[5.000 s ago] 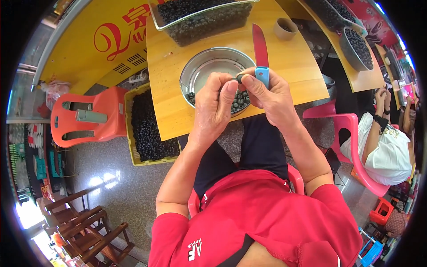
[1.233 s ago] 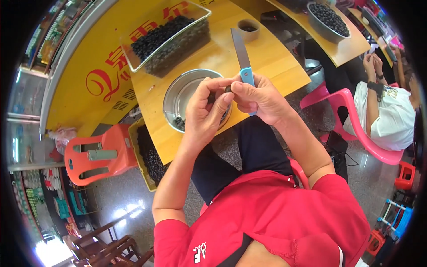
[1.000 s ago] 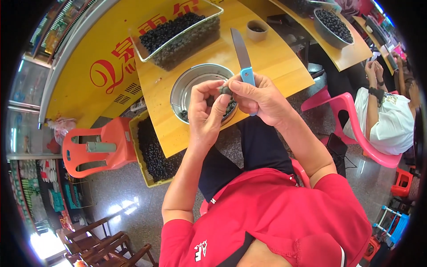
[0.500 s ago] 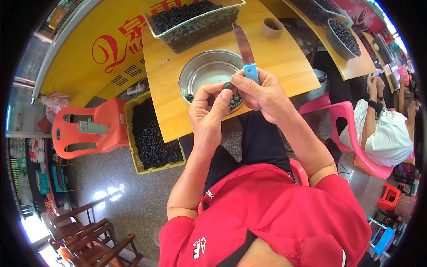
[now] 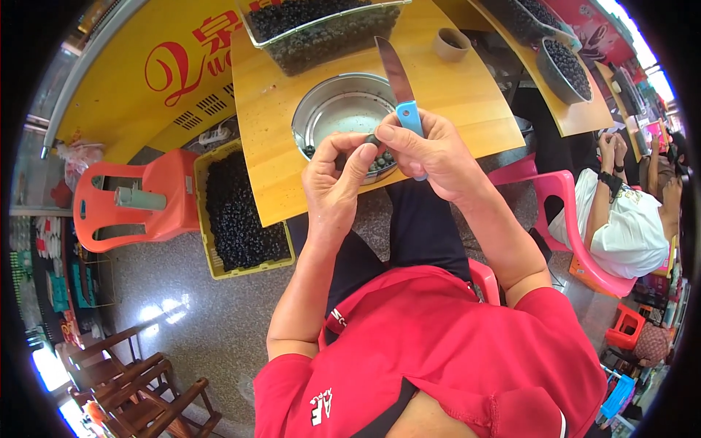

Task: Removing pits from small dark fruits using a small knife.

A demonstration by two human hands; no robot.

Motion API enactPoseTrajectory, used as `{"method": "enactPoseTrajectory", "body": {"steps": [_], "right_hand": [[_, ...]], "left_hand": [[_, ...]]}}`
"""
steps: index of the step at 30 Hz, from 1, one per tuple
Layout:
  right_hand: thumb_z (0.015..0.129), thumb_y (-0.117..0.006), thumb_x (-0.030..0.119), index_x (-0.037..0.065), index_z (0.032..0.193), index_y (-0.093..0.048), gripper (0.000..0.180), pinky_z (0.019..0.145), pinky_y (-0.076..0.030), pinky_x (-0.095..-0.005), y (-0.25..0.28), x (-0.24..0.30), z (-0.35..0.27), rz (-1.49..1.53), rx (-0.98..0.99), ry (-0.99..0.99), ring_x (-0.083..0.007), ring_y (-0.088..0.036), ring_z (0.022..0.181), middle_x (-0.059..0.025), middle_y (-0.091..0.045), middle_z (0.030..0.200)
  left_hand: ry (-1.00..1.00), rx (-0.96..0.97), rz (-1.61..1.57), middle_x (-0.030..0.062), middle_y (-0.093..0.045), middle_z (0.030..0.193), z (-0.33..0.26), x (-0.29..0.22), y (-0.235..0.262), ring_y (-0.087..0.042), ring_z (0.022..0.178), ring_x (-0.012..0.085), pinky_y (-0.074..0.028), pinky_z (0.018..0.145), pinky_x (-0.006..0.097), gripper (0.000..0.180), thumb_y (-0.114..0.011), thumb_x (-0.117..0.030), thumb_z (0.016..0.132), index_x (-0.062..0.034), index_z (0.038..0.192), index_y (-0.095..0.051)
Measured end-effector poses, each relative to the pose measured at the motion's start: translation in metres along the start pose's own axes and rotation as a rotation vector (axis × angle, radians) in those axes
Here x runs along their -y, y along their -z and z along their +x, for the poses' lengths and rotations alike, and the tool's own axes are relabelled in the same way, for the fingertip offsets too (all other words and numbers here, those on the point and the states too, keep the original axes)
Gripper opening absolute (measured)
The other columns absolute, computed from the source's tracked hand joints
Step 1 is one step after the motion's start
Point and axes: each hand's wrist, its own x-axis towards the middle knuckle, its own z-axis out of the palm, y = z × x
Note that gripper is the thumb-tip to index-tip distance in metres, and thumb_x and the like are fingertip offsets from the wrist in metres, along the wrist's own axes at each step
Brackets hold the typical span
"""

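A small dark round piece (image 5: pixel 372 139) is pinched at the fingertips of my left hand (image 5: pixel 339 162), above the near rim of a round metal bowl (image 5: pixel 307 109). In my right hand (image 5: pixel 436 150) is a knife (image 5: pixel 398 77) with a blue handle, its blade pointing up and away from me. The right thumb also touches the dark piece, which is too small to name exactly. Several similar dark pieces (image 5: pixel 382 162) lie at the near side of the bowl, partly hidden by my hands.
Beyond the bowl, a clear plastic bin (image 5: pixel 321 47) full of dark pieces stands on the wooden table (image 5: pixel 270 175), with a small brown cup (image 5: pixel 451 45) to its right. A yellow crate (image 5: pixel 252 270) and orange chair (image 5: pixel 164 186) stand left. Another person (image 5: pixel 631 219) sits at right.
The view has shifted slightly. Both hands keep hold, and the dark piece has turned a little between the fingertips. The knife remains in my right hand.
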Motion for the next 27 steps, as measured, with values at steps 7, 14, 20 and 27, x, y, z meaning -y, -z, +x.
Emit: {"method": "enactPoseTrajectory", "body": {"steps": [7, 14, 20, 27], "right_hand": [[0.093, -0.061, 0.019, 0.0, 0.095, -0.061, 0.019, 0.052, -0.044, -0.0266, 0.0, -0.009, 0.003, -0.55, -0.081, 0.361, -0.0122, -0.057, 0.061, -0.0047, -0.063, 0.079], [0.086, -0.064, 0.01, 0.003, 0.096, -0.061, 0.013, 0.058, -0.048, -0.0347, 0.001, -0.008, -0.002, -1.185, -0.039, 0.713, -0.0301, -0.062, 0.07, -0.0125, -0.06, 0.081], [0.084, -0.064, 0.008, 0.004, 0.095, -0.06, 0.012, 0.057, -0.048, -0.0369, 0.002, -0.009, -0.001, -1.223, -0.073, 0.729, -0.0318, -0.061, 0.069, -0.0115, -0.06, 0.081], [0.082, -0.064, 0.005, 0.004, 0.095, -0.059, 0.014, 0.058, -0.048, -0.0388, 0.001, -0.012, 0.001, -1.275, -0.122, 0.731, -0.0331, -0.061, 0.071, -0.0127, -0.06, 0.083]], "left_hand": [[-0.004, -0.012, -0.109, -0.0028, -0.057, 0.083, 0.0, 0.007, 0.01, -0.047, 0.069, 0.0024, -0.038, 0.06, 0.016, 0.017, -0.064, -0.015, 0.091, -0.0037, 0.103, -0.059], [-0.03, -0.023, -0.115, -0.0035, -0.054, 0.08, 0.002, 0.008, 0.01, -0.044, 0.066, 0.0025, -0.035, 0.056, 0.016, 0.017, -0.064, -0.017, 0.092, -0.0054, 0.101, -0.055], [-0.075, -0.004, -0.084, -0.0033, -0.052, 0.079, 0.004, 0.009, 0.01, -0.042, 0.065, 0.0026, -0.033, 0.056, 0.017, 0.017, -0.061, -0.018, 0.094, -0.005, 0.103, -0.054], [-0.154, -0.004, -0.065, -0.0017, -0.051, 0.08, 0.005, 0.01, 0.008, -0.043, 0.067, 0.004, -0.035, 0.059, 0.018, 0.015, -0.059, -0.015, 0.094, -0.0036, 0.102, -0.053]]}}
